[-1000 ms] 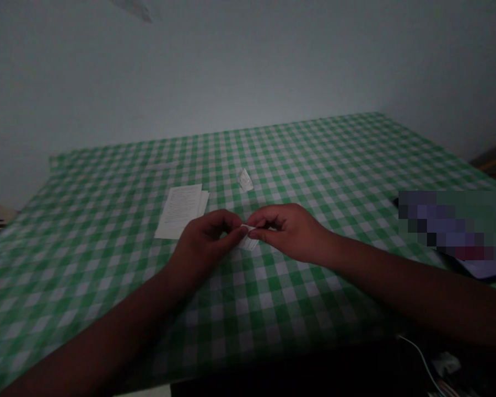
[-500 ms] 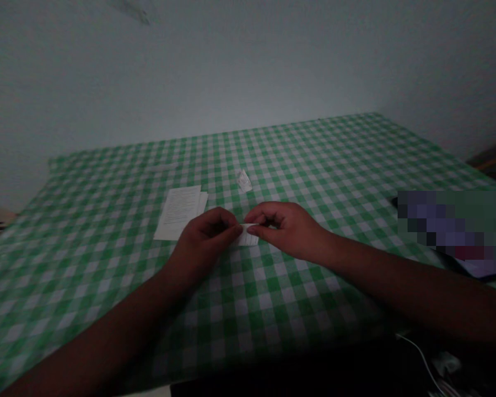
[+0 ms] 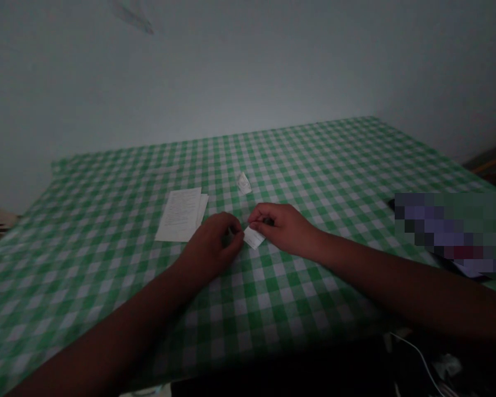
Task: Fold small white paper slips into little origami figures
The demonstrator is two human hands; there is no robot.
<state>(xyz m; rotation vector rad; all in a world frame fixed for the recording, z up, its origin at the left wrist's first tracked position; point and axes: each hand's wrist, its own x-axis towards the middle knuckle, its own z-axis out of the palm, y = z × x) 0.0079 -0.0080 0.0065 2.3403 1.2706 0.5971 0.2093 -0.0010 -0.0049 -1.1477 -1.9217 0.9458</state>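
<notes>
Between my hands is a small piece of folded paper (image 3: 254,239) with faint printed lines, tilted so one corner points toward me. My right hand (image 3: 279,225) pinches its upper edge between thumb and fingers. On the paper's left side, the thumb and fingertips of my left hand (image 3: 217,238) are pressed together at its corner. Beyond my hands lies a small folded paper shape (image 3: 244,183). To the left, partly behind my left hand, rests a short stack of printed sheets (image 3: 179,214).
A green and white checked tablecloth (image 3: 314,160) covers the table, which stands against a pale wall (image 3: 248,66). At the right edge lies a dark-edged, pixelated item (image 3: 450,231). A white cable (image 3: 417,353) hangs below the table's near right edge.
The small paper has turned from lying square to a tilted position. My left fingers have shifted slightly down its left side, while my right hand keeps its pinch.
</notes>
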